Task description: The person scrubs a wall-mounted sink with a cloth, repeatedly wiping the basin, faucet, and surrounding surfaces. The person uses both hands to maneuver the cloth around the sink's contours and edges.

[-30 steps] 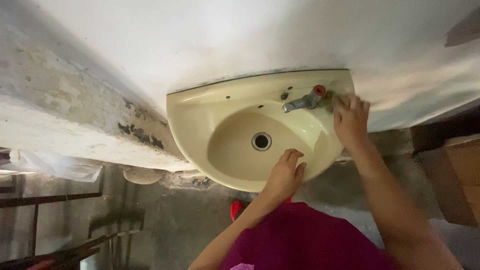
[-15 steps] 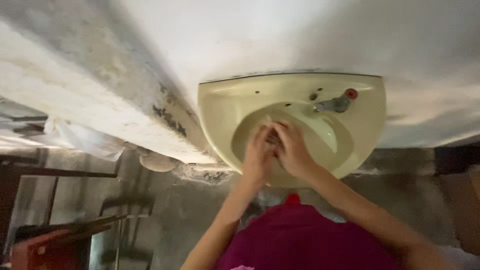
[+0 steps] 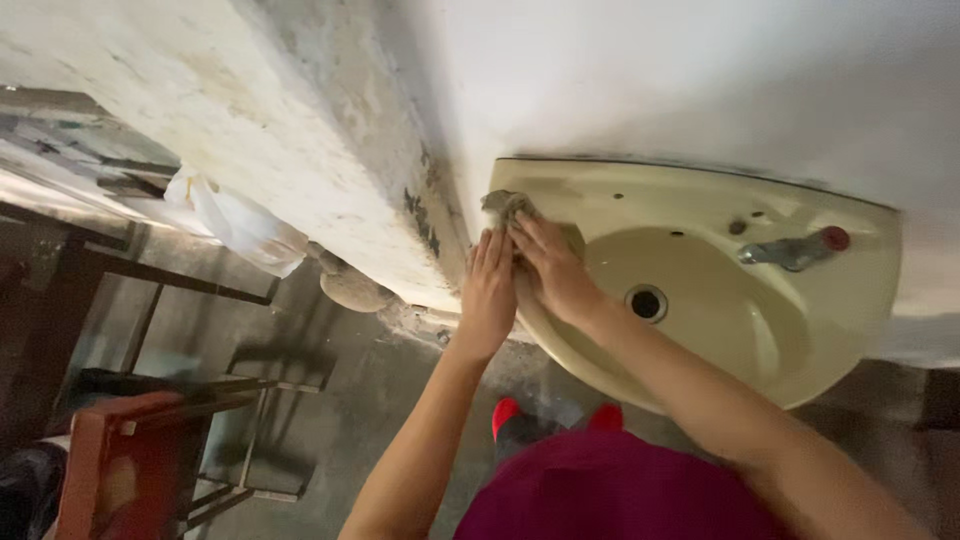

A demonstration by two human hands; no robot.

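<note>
On the far-left rim of the pale yellow ceramic basin point(image 3: 860, 300), the right hand point(image 3: 552, 268) presses a grey-green scrubbing cloth point(image 3: 506, 206) under closed fingers; the left hand point(image 3: 487, 290) lies flat, open, on the basin's edge. Firm short strokes along that rim suit best.

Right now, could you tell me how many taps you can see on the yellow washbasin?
1. The single metal tap, with a red knob, sits on the back ledge of the washbasin at its right side, far from both hands; no other shows.
</note>
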